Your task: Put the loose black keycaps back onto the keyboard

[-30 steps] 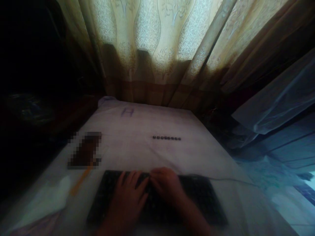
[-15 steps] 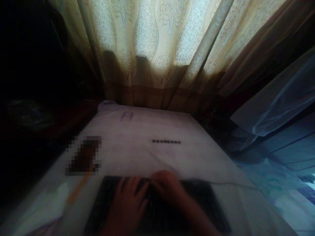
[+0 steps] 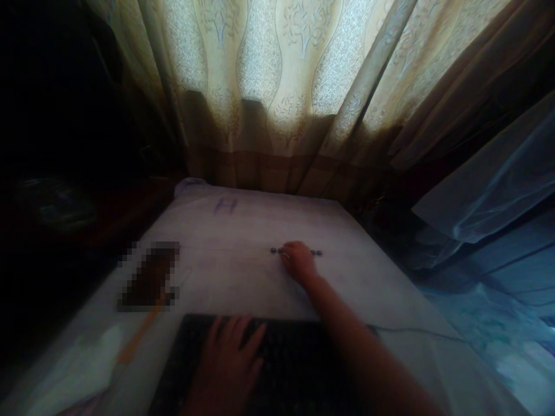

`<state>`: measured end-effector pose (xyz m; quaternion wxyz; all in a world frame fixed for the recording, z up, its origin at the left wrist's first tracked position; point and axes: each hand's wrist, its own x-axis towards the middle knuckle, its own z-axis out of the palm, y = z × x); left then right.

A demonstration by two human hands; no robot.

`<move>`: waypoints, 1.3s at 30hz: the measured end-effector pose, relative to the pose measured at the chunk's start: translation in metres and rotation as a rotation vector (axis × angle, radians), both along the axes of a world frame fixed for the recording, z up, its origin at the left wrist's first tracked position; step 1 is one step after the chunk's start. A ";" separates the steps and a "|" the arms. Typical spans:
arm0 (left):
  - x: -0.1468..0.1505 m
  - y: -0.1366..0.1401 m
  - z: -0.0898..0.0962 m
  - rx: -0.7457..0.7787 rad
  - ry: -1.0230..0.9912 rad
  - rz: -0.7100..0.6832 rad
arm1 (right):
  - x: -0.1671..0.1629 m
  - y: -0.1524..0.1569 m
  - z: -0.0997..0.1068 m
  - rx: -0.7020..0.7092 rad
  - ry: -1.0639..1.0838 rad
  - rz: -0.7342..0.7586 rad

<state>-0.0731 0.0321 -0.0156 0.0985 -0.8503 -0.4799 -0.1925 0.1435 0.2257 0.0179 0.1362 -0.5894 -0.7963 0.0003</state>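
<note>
A black keyboard (image 3: 299, 364) lies at the near edge of the white-covered table. My left hand (image 3: 228, 358) rests flat on its left half, fingers spread. Beyond the keyboard, my right hand (image 3: 298, 260) reaches over a row of small dark keycaps (image 3: 273, 251). Its fingers are bent together, with the tips at a keycap (image 3: 281, 251) near the row's left end. The hand covers the middle of the row, while a few keycaps (image 3: 319, 253) show to its right. The picture is dim and somewhat blurred.
On the left lie a pixelated brown object (image 3: 150, 277), a tool with an orange handle (image 3: 141, 335) and a whitish sheet or bag (image 3: 87, 370). A cable (image 3: 420, 331) runs off right from the keyboard. Patterned curtains (image 3: 260, 86) hang behind the table (image 3: 243, 231).
My right hand has left the keyboard and moved forward to the keycap row, its fingers now at the left part. My left hand stays on the keyboard.
</note>
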 end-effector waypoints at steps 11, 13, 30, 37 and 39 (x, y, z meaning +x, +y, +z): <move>-0.001 0.001 0.002 0.009 -0.018 -0.024 | -0.011 0.023 -0.016 0.009 -0.073 -0.010; -0.001 0.001 0.001 0.014 -0.005 -0.027 | -0.012 0.024 -0.016 0.007 -0.076 -0.002; 0.004 -0.001 0.003 -0.047 -0.025 0.015 | 0.001 -0.073 -0.003 -0.058 0.195 0.026; 0.003 -0.002 0.005 -0.095 -0.009 0.011 | 0.005 -0.147 -0.009 -0.235 0.475 0.082; 0.005 -0.003 0.007 -0.076 -0.012 0.012 | 0.002 -0.154 -0.008 -0.219 0.460 0.101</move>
